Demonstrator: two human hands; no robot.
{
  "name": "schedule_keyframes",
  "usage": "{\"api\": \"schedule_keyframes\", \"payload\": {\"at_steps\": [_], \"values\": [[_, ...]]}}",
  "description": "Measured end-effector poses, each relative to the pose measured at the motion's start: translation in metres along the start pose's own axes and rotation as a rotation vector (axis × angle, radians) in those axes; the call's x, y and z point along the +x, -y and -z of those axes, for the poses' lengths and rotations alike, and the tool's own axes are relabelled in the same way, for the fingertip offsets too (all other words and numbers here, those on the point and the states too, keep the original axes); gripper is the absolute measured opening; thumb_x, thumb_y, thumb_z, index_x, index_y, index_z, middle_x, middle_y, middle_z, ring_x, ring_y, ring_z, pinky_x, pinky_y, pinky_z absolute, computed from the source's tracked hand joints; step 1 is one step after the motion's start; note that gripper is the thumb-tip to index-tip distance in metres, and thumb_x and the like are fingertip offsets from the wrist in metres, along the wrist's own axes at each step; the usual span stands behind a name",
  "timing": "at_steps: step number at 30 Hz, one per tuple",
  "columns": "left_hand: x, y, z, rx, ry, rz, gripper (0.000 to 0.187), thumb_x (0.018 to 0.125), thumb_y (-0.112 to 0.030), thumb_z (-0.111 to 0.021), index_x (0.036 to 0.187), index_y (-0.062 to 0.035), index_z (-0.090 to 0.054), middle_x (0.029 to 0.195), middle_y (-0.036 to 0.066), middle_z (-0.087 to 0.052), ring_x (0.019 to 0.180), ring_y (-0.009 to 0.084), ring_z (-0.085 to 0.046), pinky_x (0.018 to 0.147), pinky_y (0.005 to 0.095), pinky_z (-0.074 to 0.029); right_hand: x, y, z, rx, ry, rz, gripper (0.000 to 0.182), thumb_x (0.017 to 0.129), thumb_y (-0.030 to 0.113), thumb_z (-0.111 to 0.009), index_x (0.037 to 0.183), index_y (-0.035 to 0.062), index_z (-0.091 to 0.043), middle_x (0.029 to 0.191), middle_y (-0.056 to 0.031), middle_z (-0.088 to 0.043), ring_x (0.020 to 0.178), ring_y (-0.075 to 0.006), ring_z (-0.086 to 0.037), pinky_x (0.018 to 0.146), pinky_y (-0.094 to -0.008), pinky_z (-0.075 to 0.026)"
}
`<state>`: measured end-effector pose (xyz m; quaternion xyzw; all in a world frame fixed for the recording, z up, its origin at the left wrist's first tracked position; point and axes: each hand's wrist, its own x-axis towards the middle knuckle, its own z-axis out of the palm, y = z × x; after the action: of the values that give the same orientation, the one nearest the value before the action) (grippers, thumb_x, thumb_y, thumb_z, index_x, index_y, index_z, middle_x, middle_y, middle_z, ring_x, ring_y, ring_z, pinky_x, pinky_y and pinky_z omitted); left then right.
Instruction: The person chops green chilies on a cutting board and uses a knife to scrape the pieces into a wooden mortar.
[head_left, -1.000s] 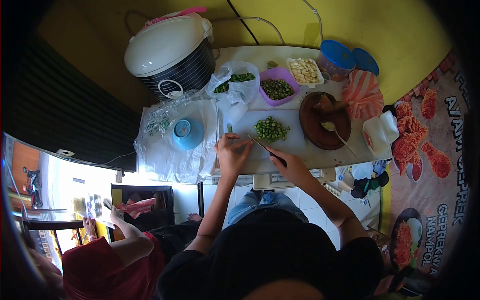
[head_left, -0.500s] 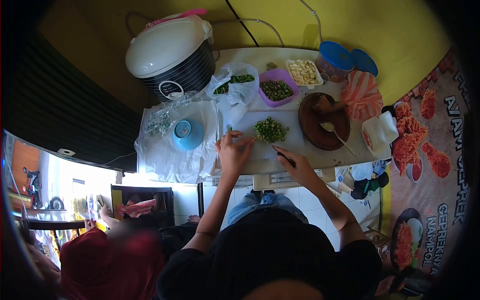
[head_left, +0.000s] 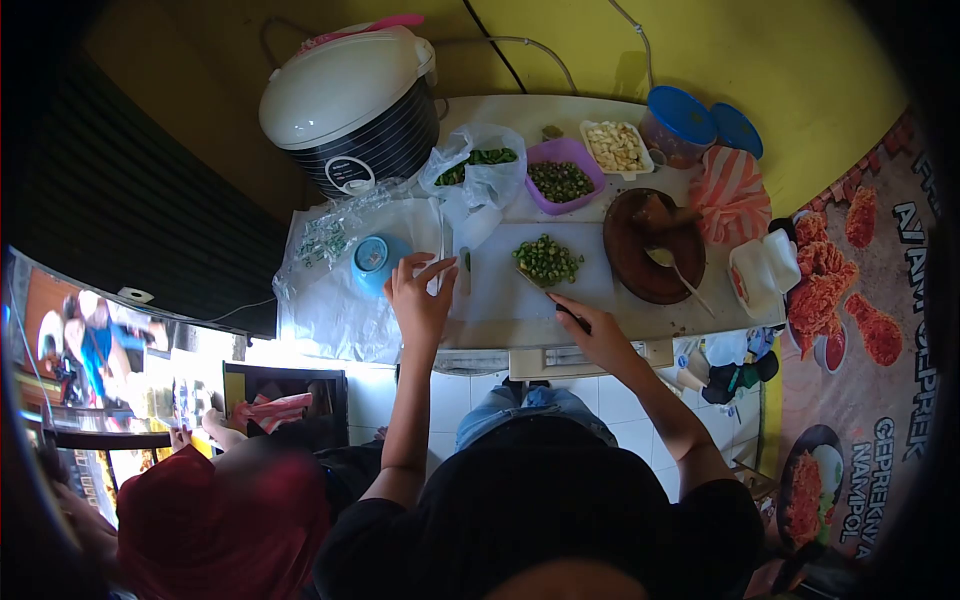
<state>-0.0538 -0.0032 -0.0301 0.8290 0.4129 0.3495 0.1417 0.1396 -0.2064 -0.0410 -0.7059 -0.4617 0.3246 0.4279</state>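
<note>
My right hand is closed around the dark handle of a knife, at the front of the white cutting board. Its blade points up and left, along the edge of a heap of chopped green vegetable. My left hand hovers beside an upturned blue bowl, partly covering it. The left fingers are spread, and nothing shows between them. A small green piece lies at the board's left side, just right of those fingertips.
Behind the board stand a plastic bag of greens, a purple tub and a tray of pale pieces. A brown mortar with a spoon is at right. A rice cooker fills the back left. Another person is at lower left.
My left hand has moved left, off the board's edge to beside the blue bowl. My right hand keeps the knife in nearly the same place. The view has shifted slightly.
</note>
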Motion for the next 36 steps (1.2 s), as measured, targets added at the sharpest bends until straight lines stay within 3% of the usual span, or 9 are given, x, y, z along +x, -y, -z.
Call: {"api": "schedule_keyframes", "payload": {"at_steps": [5, 11, 25, 36], "values": [[0.009, 0.007, -0.003, 0.143, 0.143, -0.114, 0.029, 0.078, -0.032, -0.077, 0.106, -0.0237, -0.076, 0.123, 0.003, -0.057, 0.117, 0.0246, -0.051, 0.102, 0.0441, -0.032, 0.002, 0.013, 0.006, -0.011, 0.032, -0.038, 0.039, 0.099, 0.027, -0.058, 0.136, 0.0134, -0.057, 0.091, -0.0163, -0.069, 0.068, -0.0124, -0.051, 0.072, -0.0280, -0.049], [0.020, 0.009, -0.012, 0.159, 0.185, -0.184, 0.026, 0.079, -0.028, -0.075, 0.103, -0.0210, -0.075, 0.130, 0.004, -0.055, 0.122, 0.0258, -0.048, 0.103, 0.0478, -0.030, 0.004, 0.008, 0.006, -0.003, 0.025, -0.020, 0.039, 0.099, 0.026, -0.058, 0.135, 0.0130, -0.057, 0.089, -0.0151, -0.069, 0.067, -0.0117, -0.051, 0.070, -0.0288, -0.048], [0.014, 0.006, -0.009, 0.004, 0.178, -0.159, 0.016, 0.079, -0.022, -0.075, 0.095, -0.0200, -0.075, 0.118, 0.003, -0.059, 0.117, 0.0260, -0.051, 0.102, 0.0471, -0.030, 0.001, 0.003, 0.003, 0.014, 0.017, 0.044, 0.039, 0.100, 0.028, -0.057, 0.136, 0.0138, -0.057, 0.085, -0.0137, -0.066, 0.066, -0.0109, -0.047, 0.067, -0.0277, -0.047], [-0.010, -0.019, -0.021, -0.078, 0.197, -0.214, 0.014, 0.078, -0.027, -0.078, 0.091, -0.0212, -0.078, 0.106, -0.002, -0.064, 0.107, 0.0207, -0.057, 0.097, 0.0429, -0.033, 0.000, 0.009, 0.003, 0.015, 0.035, -0.006, 0.039, 0.100, 0.027, -0.058, 0.136, 0.0128, -0.057, 0.088, -0.0167, -0.067, 0.071, -0.0129, -0.054, 0.074, -0.0300, -0.049]]}}
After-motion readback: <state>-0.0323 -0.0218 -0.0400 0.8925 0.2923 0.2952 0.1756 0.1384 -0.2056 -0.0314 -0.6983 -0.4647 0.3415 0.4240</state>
